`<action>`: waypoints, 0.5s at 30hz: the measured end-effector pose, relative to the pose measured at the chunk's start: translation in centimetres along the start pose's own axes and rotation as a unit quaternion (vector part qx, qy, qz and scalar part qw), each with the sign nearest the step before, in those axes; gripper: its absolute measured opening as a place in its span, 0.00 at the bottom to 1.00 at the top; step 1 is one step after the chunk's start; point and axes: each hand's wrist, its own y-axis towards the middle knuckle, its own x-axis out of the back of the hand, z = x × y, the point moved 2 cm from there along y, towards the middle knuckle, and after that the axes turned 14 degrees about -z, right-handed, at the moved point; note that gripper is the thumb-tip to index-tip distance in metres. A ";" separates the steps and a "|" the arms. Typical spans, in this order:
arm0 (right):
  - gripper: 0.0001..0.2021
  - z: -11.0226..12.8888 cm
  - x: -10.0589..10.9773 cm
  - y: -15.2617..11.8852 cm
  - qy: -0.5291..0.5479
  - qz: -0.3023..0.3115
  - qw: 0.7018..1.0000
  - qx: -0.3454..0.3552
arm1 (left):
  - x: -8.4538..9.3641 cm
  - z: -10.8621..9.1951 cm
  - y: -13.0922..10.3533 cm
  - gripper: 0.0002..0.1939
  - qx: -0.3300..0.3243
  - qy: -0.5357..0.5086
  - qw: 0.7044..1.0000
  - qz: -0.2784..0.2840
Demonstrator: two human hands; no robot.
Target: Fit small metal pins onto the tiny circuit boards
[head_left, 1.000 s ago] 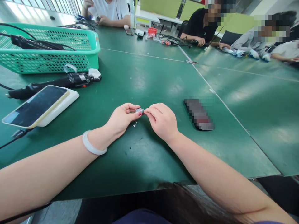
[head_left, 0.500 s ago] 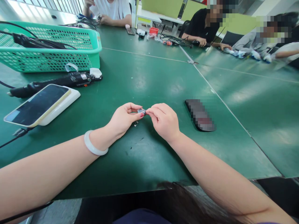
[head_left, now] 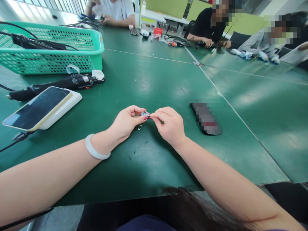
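Right around dead centre, over the green table [head_left: 156,170], a small grey part [head_left: 145,114] is sitting between two bare hands. The left hand [head_left: 126,123] is pinching it, thumb against fingers, from the 9 o'clock side. The right hand [head_left: 169,125] is pinching at its 3 o'clock end, though those fingertips are hiding the exact contact. Can't make out what the part actually is, it's super tiny and mostly covered.

At 7 o'clock from it, a tiny rectangular frame [head_left: 140,127] is lying on the tabletop. Out at 3, a dark flat object [head_left: 207,118] is hiding behind pixel blocks, so no clue there. Over at 9, a phone [head_left: 38,107] is leaning on a white slab [head_left: 61,109] and covering a lot of it. Just beyond, an electric screwdriver [head_left: 72,81] is lying beside the green basket [head_left: 96,62], which is running off the left edge around 10. Up at 11, a white-shirted person [head_left: 115,11] is getting cut off at the top.
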 end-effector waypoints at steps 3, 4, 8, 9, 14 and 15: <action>0.07 -0.1 0.0 0.0 0.033 -0.001 0.997 -0.067 | 0.0 0.1 0.0 0.12 -0.003 0.005 1.000 0.010; 0.06 -0.1 0.0 0.0 0.042 -0.002 0.996 -0.083 | 0.1 0.1 0.0 0.13 -0.006 0.010 1.000 0.013; 0.03 -0.2 0.0 -0.1 0.061 -0.017 0.995 -0.083 | 0.1 0.2 0.1 0.14 -0.016 0.021 1.000 0.017; 0.04 -0.2 0.0 -0.1 0.061 -0.018 0.995 -0.074 | 0.1 0.2 0.1 0.14 -0.018 0.021 0.999 0.017; 0.06 -0.3 0.3 0.1 0.069 -0.016 0.993 -0.094 | 0.1 0.2 0.1 0.15 -0.021 0.035 0.999 0.010; 0.06 -0.3 0.4 0.2 0.073 -0.017 0.991 -0.109 | 0.1 0.2 0.0 0.15 -0.022 0.037 0.999 0.008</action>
